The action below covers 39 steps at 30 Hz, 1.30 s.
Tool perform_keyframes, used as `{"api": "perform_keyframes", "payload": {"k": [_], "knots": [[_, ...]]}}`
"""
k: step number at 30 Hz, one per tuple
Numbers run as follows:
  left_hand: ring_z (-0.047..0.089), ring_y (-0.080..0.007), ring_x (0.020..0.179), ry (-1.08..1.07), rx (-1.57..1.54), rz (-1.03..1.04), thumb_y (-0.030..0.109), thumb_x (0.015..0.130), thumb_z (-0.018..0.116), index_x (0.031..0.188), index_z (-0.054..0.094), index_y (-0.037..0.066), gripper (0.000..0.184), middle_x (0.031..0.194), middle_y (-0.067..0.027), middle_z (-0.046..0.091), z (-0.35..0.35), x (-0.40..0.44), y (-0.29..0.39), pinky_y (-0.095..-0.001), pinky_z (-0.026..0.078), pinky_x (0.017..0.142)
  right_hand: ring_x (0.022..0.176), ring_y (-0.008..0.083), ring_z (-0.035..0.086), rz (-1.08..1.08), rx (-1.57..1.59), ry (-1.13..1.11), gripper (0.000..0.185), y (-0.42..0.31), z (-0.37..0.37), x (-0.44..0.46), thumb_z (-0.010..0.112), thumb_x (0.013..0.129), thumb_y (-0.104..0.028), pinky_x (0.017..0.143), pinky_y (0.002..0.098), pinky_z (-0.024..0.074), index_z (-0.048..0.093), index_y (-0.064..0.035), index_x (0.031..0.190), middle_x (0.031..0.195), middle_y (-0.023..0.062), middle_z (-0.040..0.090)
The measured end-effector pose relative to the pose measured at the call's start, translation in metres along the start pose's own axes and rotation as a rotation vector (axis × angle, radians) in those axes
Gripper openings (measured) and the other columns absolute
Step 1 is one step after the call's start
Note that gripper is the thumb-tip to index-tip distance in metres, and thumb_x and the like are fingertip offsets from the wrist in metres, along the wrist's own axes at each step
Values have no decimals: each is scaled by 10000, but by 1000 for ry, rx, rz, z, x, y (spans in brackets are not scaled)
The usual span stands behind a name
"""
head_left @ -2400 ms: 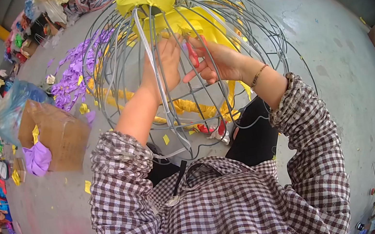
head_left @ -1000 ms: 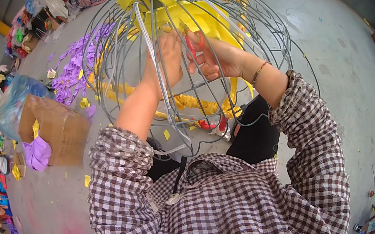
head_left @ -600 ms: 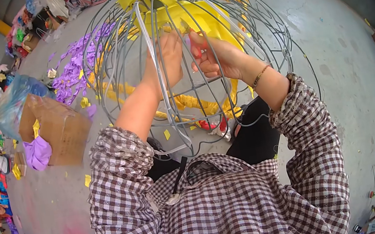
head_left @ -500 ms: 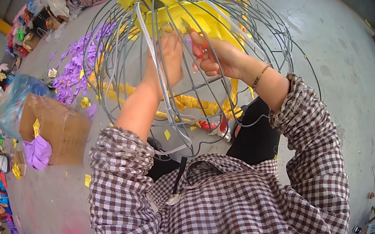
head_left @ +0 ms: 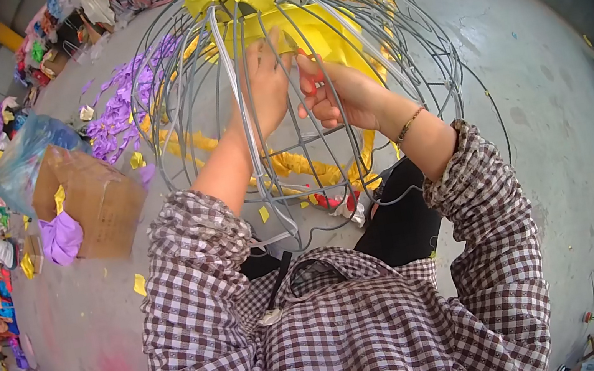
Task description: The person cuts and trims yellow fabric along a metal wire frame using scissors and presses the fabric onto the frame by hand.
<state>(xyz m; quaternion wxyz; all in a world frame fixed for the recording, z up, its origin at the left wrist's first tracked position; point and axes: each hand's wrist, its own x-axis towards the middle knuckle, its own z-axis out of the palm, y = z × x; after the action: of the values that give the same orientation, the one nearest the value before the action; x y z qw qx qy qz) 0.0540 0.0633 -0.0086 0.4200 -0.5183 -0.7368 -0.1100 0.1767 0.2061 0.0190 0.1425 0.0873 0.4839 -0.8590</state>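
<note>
The one wire frame (head_left: pixel 270 139) stands before you on the floor (head_left: pixel 514 81), open floor off its right edge, your left hand (head_left: pixel 268 85) at the yellow fabric (head_left: pixel 303 25), its grip unclear, your right (head_left: pixel 341 93) closed around one pair of red-handled scissors (head_left: pixel 313 78), one cardboard box (head_left: pixel 89 199) leftward.

Even, moderately bright light across the floor (head_left: pixel 539 147), strong fisheye curvature, black corners, slight softness around the hands (head_left: pixel 296 84).

The wire frame (head_left: pixel 300 141) is grey, the scissors' handles (head_left: pixel 308 84) red, the rolled-up sleeves (head_left: pixel 483 210) brown-and-white checked.
</note>
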Motion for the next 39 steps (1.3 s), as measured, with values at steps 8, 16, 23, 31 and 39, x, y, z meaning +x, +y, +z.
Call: {"api": "perform_keyframes", "payload": {"k": [8, 16, 23, 31, 39], "knots": [[538, -276, 1060, -62, 17, -29, 66, 774, 650, 1165, 648, 80, 391, 1261, -30, 618, 6, 0, -5, -392, 432, 881, 397, 127, 407, 11, -11, -22, 483, 2, -7, 1, 577, 969, -547, 421, 265, 356, 507, -107, 784, 729, 196, 658], [538, -268, 1025, 23, -92, -4, 35, 775, 634, 1141, 637, 74, 368, 1143, -50, 624, 1, 2, -3, -365, 442, 867, 395, 149, 459, 28, -74, 17, 480, 1, -8, -1, 584, 960, -552, 410, 282, 387, 515, -112, 780, 710, 174, 661], [539, -273, 1009, 75, -65, -29, 22, 783, 627, 1109, 625, 64, 328, 1088, -83, 609, 0, 6, 1, -355, 457, 859, 385, 162, 484, 68, -77, 42, 495, 0, -7, -2, 565, 962, -573, 410, 282, 434, 520, -112, 787, 733, 174, 678], [543, -272, 963, 121, -220, -49, 2, 778, 630, 1086, 622, 45, 310, 1029, -89, 591, 3, 3, -3, -344, 473, 826, 372, 165, 488, 108, -99, 30, 550, -2, 6, -6, 520, 957, -642, 402, 284, 454, 517, -109, 822, 846, 223, 701], [541, -267, 923, 77, -286, -58, -13, 772, 628, 1043, 616, 46, 278, 1000, -85, 581, 1, 0, -1, -339, 473, 809, 356, 151, 459, 99, -99, -9, 572, 0, 0, 2, 493, 959, -671, 387, 291, 457, 507, -109, 852, 920, 252, 699]]}}
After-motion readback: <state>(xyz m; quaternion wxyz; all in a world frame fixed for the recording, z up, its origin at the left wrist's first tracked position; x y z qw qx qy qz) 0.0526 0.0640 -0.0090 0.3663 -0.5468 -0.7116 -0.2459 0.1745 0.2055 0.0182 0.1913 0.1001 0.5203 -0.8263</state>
